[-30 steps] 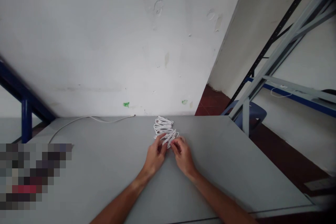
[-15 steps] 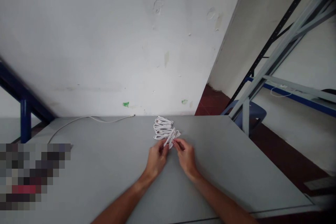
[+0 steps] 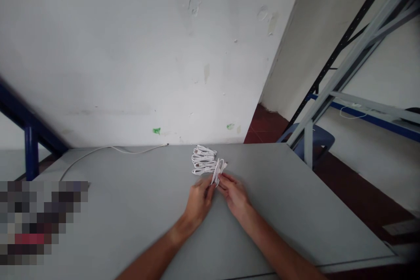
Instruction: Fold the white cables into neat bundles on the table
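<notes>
A coiled white cable [image 3: 218,171] is held up between my two hands over the grey table [image 3: 138,210]. My left hand [image 3: 200,197] pinches its lower left side, fingers closed. On its right side, my right hand [image 3: 232,190] grips the coil with thumb and fingers. The cable's connector end sticks out at the upper right of the coil. Just behind and to the left, several bundled white cables [image 3: 203,157] lie stacked in a row near the wall.
A long white cable [image 3: 88,150] runs along the table's back left edge by the wall [image 3: 131,52]. A blurred patch covers the lower left corner. Blue frame posts [image 3: 32,153] stand at left. To the right are a metal frame and a blue chair [image 3: 323,140].
The held coil has shifted slightly right and turned more upright. Both hands have moved a little right with it, and the right hand's fingers lie further along the coil.
</notes>
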Available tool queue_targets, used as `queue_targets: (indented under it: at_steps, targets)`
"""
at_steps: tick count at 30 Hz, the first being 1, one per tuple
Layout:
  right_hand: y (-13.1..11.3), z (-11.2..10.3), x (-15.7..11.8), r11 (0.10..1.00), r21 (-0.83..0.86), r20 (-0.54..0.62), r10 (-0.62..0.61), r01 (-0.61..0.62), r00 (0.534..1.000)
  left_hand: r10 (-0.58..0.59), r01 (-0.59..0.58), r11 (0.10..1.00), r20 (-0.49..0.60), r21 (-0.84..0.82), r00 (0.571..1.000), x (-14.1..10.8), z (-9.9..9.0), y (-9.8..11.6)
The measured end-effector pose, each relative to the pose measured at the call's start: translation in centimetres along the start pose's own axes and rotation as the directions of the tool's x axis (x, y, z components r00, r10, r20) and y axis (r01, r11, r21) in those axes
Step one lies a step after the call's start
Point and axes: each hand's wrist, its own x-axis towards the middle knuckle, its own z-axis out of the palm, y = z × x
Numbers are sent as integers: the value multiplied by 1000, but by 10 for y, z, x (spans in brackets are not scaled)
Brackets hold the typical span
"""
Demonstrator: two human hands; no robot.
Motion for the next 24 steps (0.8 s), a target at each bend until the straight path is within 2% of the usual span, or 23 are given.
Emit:
queue_targets:
  at_steps: [3, 6, 8, 10, 13, 16, 19, 21, 24]
  targets:
    - [2, 0, -1, 1000, -22, -10, -15, 15, 1000, 19, -19, 1000, 13, 23, 1000, 1, 0, 2]
    - [8, -2, 0, 980, -171, 2, -107, 106, 994, 11, -12, 999, 11, 31, 1000, 2, 0, 3]
    - [13, -2, -1, 916, -330, 17, -235, 227, 972, -15, 15, 999, -1, 33, 1000, 3, -1, 2]
    - [16, -2, -2, 817, -459, 45, -370, 348, 928, -61, 62, 997, -19, 36, 998, 4, -2, 0]
    - [19, -2, -6, 711, -534, 109, -479, 458, 871, -128, 128, 991, -15, 32, 992, 5, -4, -2]
    - [19, 0, -9, 671, -541, 146, -519, 507, 842, -157, 157, 987, 4, 9, 988, 5, -7, -3]
    - [19, 1, -11, 661, -547, 152, -524, 513, 838, -168, 168, 986, 14, -12, 986, 6, -8, -2]
    - [19, 1, -12, 674, -543, 149, -510, 501, 847, -170, 170, 985, 18, -27, 985, 6, -9, -1]
    - [18, 2, -11, 748, -491, 133, -442, 446, 887, -184, 185, 982, 16, -39, 983, 6, -9, -1]
